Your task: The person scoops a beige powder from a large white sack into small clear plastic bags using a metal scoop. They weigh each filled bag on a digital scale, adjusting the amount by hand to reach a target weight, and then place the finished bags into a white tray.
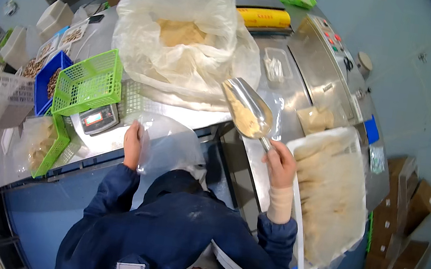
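Observation:
In my right hand point(281, 165) is the handle of a metal scoop point(259, 109), its bowl heaped with pale tan powder point(245, 116). The scoop is raised over the table, right of a large translucent plastic sack point(181, 0). More of the tan powder point(182, 33) lies inside that open sack. My left hand point(133, 145) grips a clear plastic bag point(172, 140) by its edge, in front of my chest. The bag looks empty. Just beyond the left hand, a digital scale point(99, 119) stands under a green plastic basket point(88, 84).
A white crate point(298, 226) of filled powder bags sits at right, beside a steel machine point(320, 62) with buttons. Behind it lies a yellow film roll point(263, 17). At left are a blue basket point(44, 86), a white basket point(5, 103) and another green basket point(57, 144).

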### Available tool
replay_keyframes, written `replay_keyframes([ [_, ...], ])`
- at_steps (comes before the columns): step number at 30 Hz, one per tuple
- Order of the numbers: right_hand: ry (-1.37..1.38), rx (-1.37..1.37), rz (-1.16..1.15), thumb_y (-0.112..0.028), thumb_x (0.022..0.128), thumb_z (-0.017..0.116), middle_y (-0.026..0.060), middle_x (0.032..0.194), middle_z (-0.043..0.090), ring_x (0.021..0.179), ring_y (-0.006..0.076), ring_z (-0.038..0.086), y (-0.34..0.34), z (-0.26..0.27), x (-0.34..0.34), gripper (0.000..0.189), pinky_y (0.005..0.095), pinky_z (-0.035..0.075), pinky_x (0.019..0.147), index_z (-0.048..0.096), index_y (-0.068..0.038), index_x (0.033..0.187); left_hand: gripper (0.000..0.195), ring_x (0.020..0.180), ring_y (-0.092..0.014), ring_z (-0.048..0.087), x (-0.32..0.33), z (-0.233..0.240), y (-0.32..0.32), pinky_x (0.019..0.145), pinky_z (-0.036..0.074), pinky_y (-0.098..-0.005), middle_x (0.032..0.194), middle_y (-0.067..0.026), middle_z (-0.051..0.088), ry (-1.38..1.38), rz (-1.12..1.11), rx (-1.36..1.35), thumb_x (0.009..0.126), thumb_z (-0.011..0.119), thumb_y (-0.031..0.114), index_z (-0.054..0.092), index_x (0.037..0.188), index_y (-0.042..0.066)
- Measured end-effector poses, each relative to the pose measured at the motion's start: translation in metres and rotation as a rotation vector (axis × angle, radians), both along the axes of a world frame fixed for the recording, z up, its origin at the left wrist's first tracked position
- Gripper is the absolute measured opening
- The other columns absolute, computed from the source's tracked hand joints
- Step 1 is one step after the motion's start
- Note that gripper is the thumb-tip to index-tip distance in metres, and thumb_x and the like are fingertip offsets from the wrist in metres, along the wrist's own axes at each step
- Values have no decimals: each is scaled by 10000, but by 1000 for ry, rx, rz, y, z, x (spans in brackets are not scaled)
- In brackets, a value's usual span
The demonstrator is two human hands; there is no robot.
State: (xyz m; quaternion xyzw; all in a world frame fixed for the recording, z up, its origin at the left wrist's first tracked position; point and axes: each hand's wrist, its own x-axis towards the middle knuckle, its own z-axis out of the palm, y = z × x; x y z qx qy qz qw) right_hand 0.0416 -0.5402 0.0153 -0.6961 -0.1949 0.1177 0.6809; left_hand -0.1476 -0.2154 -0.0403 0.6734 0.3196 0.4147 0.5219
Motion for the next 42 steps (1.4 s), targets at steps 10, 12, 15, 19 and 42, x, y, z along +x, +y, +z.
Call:
replay_keyframes([
  [10,57,-127,136,-133,834,557,66,680,630,458,79,460,288,-74,183,249,222,355,412,594,3,1039,133,597,-127,505,-19,34,21,568,418,-244,701,-35,509,-122,-288,-578,922,448,166,495,859,58],
  [12,172,-194,129,-146,825,566,77,682,635,462,89,480,334,-82,204,251,233,370,407,598,5,1023,124,613,-136,525,-12,36,30,575,426,-254,702,-52,530,-87,-337,-538,928,463,144,496,859,46],
  [15,228,-398,140,-164,810,564,97,713,649,466,112,502,378,-102,240,290,267,396,408,585,-10,1055,139,604,-140,544,1,37,50,570,433,-258,689,-67,559,-4,-362,-562,922,497,137,497,824,39],
  [19,-314,-833,59,-216,777,599,169,886,624,771,236,606,379,-122,249,331,329,470,692,581,-19,1042,211,509,-111,512,29,48,75,477,407,-238,611,-41,536,88,-330,-601,898,553,169,496,739,42],
  [42,301,-209,667,-80,892,477,109,885,659,732,141,626,290,1,82,288,263,516,649,536,0,1163,171,712,-167,588,93,24,101,636,463,-276,679,-82,556,322,-214,-371,775,515,18,543,943,27],
])
